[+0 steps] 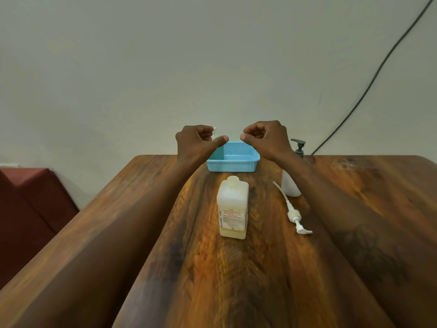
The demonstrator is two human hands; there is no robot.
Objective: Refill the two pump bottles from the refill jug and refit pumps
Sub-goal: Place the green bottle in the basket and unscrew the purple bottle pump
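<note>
A translucent square bottle [233, 209] with a little yellowish liquid at its bottom stands open-necked at the table's middle. A white pump [294, 213] with its long tube lies flat to the right of it. A white bottle [289, 185] stands behind the pump, partly hidden by my right forearm. A dark pump head [299, 145] shows at the far right edge behind my right wrist. A small white pump tip [214, 132] peeks behind my left hand. My left hand [198, 140] and right hand [266, 138] hover with curled fingers over the blue basket [231, 166], holding nothing.
The wooden table [236, 268] runs away from me to a pale wall. A black cable [369, 91] hangs down the wall at the right. A dark red seat [30, 204] stands left of the table.
</note>
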